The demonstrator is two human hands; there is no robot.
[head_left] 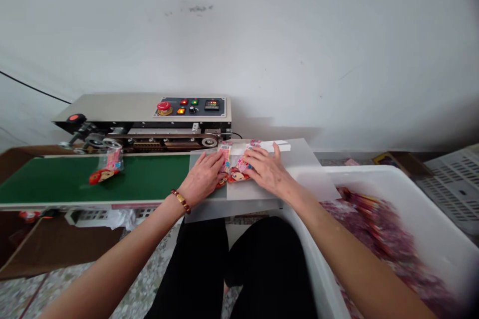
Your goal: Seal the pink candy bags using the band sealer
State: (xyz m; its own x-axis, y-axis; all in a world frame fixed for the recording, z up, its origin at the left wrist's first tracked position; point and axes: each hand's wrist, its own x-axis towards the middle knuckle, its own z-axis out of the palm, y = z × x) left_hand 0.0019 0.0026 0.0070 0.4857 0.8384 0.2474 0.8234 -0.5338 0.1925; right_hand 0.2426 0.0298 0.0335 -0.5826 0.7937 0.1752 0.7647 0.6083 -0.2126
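Note:
Two small clear plastic packets, printed pink with a red-haired cartoon figure, lie side by side on a whitish sheet at the right end of a green conveyor belt [157, 174]. My left hand [202, 177], a beaded bracelet at its wrist, has its fingers closed over the left packet [225, 155] and partly covers it. At the right packet [237, 175], my right hand [267, 169] grips its right side, little finger raised. A similar packet [110, 162] lies farther left on the belt, its top edge at the rollers of a band sealing machine [123, 107].
The machine carries a control panel [190, 107] with lit buttons and a red digital display. A white tub [377, 174] holding many reddish packets stands at my right. Beyond it is a grey slatted crate [454, 179]. Cardboard [71, 246] sits under the belt.

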